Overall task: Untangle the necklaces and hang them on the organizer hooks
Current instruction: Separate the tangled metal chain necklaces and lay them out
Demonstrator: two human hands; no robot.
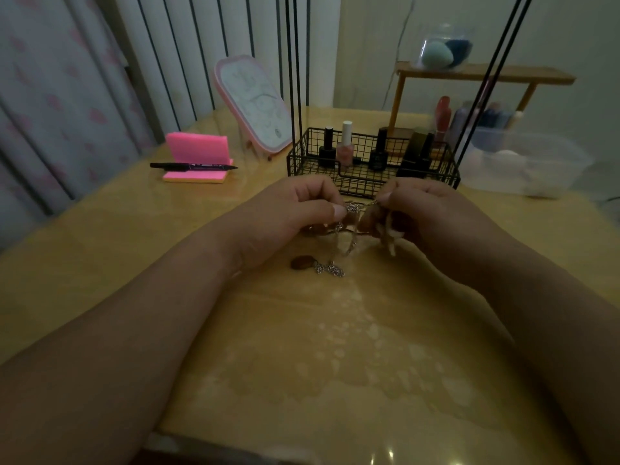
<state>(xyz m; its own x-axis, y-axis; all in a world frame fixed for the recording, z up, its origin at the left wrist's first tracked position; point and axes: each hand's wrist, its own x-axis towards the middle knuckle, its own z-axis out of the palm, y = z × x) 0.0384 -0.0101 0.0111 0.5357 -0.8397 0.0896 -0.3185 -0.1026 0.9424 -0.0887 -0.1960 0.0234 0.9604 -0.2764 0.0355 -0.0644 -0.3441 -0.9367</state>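
At frame centre, the left hand (302,209) and right hand (426,213) each pinch the tangled necklaces (354,209) near the front edge of the wire basket (364,186), with the desk (302,347) stretching below.

table (100,263) | wire organizer (302,159) | pink notepad (196,147) | necklace (330,269) | clear tub (523,162)

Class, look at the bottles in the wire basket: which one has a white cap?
The pink bottle, second from the left in the basket; the others are dark with black caps.
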